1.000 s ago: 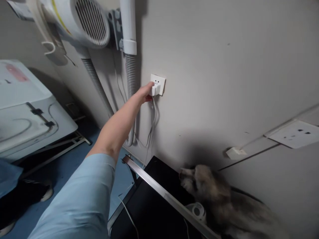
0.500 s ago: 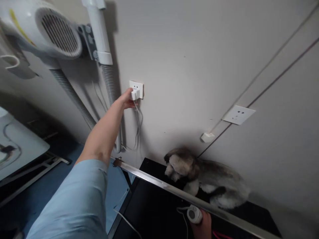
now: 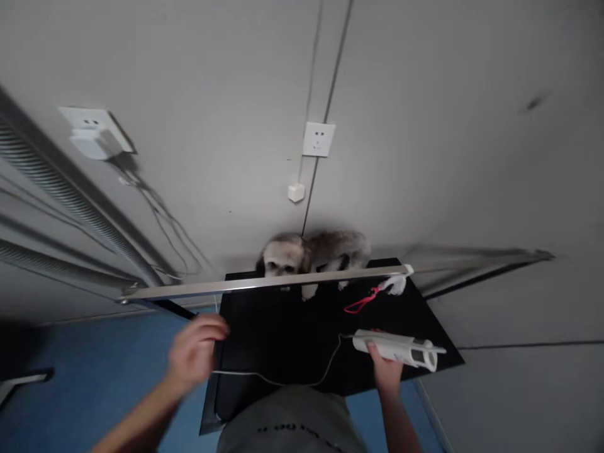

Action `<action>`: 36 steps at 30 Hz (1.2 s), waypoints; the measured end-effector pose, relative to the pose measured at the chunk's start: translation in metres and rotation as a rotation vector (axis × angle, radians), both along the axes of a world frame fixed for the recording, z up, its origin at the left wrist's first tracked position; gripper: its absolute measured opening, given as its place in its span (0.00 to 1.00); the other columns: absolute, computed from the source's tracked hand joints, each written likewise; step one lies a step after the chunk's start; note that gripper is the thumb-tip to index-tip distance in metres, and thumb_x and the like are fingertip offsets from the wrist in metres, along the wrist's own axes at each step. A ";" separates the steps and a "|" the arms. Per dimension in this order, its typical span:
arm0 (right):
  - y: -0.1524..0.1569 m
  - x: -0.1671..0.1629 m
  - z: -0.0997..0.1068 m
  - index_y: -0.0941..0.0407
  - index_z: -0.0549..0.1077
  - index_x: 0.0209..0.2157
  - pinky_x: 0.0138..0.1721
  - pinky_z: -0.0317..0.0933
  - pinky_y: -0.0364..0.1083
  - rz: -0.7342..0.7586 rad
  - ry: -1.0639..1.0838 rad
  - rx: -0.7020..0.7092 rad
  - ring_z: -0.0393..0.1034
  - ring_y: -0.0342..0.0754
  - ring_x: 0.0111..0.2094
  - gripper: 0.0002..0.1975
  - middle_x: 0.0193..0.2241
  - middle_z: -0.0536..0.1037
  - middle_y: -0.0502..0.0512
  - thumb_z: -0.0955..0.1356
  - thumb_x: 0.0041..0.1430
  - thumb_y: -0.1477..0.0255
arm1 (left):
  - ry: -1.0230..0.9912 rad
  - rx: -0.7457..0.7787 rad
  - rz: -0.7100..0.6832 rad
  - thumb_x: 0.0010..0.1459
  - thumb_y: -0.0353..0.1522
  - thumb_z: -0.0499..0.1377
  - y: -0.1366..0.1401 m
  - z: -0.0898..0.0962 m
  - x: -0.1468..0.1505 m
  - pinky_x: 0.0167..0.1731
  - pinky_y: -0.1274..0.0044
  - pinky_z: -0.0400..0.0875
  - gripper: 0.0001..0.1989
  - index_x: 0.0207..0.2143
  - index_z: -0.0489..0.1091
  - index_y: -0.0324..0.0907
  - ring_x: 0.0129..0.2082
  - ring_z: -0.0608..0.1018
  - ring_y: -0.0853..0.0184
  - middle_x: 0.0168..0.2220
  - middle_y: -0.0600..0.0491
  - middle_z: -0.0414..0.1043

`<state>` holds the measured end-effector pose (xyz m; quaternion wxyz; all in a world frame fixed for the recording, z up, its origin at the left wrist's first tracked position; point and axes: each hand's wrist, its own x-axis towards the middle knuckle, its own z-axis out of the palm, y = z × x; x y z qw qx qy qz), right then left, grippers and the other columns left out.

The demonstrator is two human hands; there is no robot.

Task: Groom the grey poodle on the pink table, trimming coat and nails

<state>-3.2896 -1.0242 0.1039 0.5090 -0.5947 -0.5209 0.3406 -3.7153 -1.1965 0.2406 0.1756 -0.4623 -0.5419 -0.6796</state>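
My right hand (image 3: 385,370) grips a white corded clipper (image 3: 396,348) over the near right part of a black table (image 3: 283,333). Its thin white cord (image 3: 278,377) trails left across the tabletop. My left hand (image 3: 194,351) hovers blurred at the table's left edge, fingers loosely curled, holding nothing. A small grey and white dog (image 3: 311,255) lies at the table's far edge against the wall, behind a horizontal metal bar (image 3: 255,284). A white plug adapter (image 3: 92,143) sits in the wall socket (image 3: 89,119) at upper left.
A red leash (image 3: 361,303) hangs from the bar's right end. Grey ribbed hoses (image 3: 61,195) run along the wall at left. A second socket (image 3: 318,138) and a small white box (image 3: 296,192) are on the wall above the dog. Blue floor (image 3: 94,377) lies left of the table.
My left hand has let go of the plug adapter and dropped back to the table's left edge. The view has swung right; the clipper in my right hand has come fully into sight.
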 end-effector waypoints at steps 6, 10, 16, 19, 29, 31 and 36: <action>-0.023 0.021 0.034 0.55 0.66 0.47 0.51 0.65 0.58 0.389 0.105 -0.022 0.73 0.57 0.44 0.30 0.43 0.76 0.59 0.74 0.40 0.65 | 0.036 -0.942 -0.653 0.52 0.36 0.58 0.061 -0.102 0.214 0.59 0.64 0.62 0.27 0.56 0.66 0.46 0.58 0.67 0.57 0.57 0.46 0.65; -0.043 0.036 0.032 0.53 0.68 0.47 0.50 0.66 0.56 0.525 0.008 0.077 0.72 0.57 0.45 0.34 0.43 0.76 0.56 0.77 0.34 0.68 | 0.157 -1.034 -0.930 0.43 0.39 0.66 0.103 -0.110 0.291 0.63 0.60 0.49 0.41 0.60 0.59 0.41 0.58 0.66 0.54 0.59 0.43 0.63; -0.041 0.095 0.018 0.53 0.71 0.43 0.53 0.63 0.58 0.557 -0.047 0.095 0.72 0.57 0.45 0.31 0.41 0.77 0.54 0.77 0.31 0.68 | 0.134 -1.021 -0.979 0.45 0.38 0.65 0.106 -0.111 0.357 0.54 0.69 0.65 0.30 0.52 0.67 0.43 0.49 0.74 0.58 0.50 0.49 0.71; -0.029 0.119 0.013 0.55 0.71 0.42 0.48 0.67 0.56 0.518 0.090 -0.019 0.74 0.55 0.41 0.26 0.39 0.78 0.56 0.75 0.36 0.68 | 0.091 -1.065 -0.989 0.46 0.36 0.65 0.113 -0.124 0.381 0.55 0.70 0.64 0.34 0.57 0.63 0.42 0.53 0.71 0.59 0.55 0.47 0.68; 0.062 0.301 0.120 0.53 0.69 0.45 0.33 0.70 0.45 0.658 1.554 0.054 0.72 0.48 0.36 0.28 0.36 0.75 0.52 0.73 0.41 0.61 | -0.111 -0.919 -0.667 0.58 0.42 0.55 0.135 -0.123 0.361 0.60 0.62 0.58 0.24 0.54 0.66 0.42 0.59 0.66 0.58 0.57 0.43 0.63; 0.065 0.324 0.147 0.52 0.70 0.44 0.31 0.69 0.45 0.932 2.009 -0.052 0.71 0.48 0.36 0.26 0.34 0.72 0.52 0.74 0.40 0.65 | -0.001 -0.830 -0.741 0.60 0.40 0.54 0.130 -0.063 0.357 0.59 0.63 0.61 0.19 0.51 0.69 0.45 0.56 0.69 0.59 0.54 0.45 0.67; 0.054 0.306 0.163 0.49 0.67 0.49 0.46 0.67 0.47 0.714 2.743 -0.167 0.58 0.52 0.58 0.27 0.50 0.65 0.55 0.73 0.45 0.72 | 0.303 -0.469 -0.878 0.58 0.43 0.56 0.100 0.108 0.382 0.62 0.59 0.58 0.12 0.43 0.75 0.57 0.51 0.73 0.58 0.44 0.54 0.72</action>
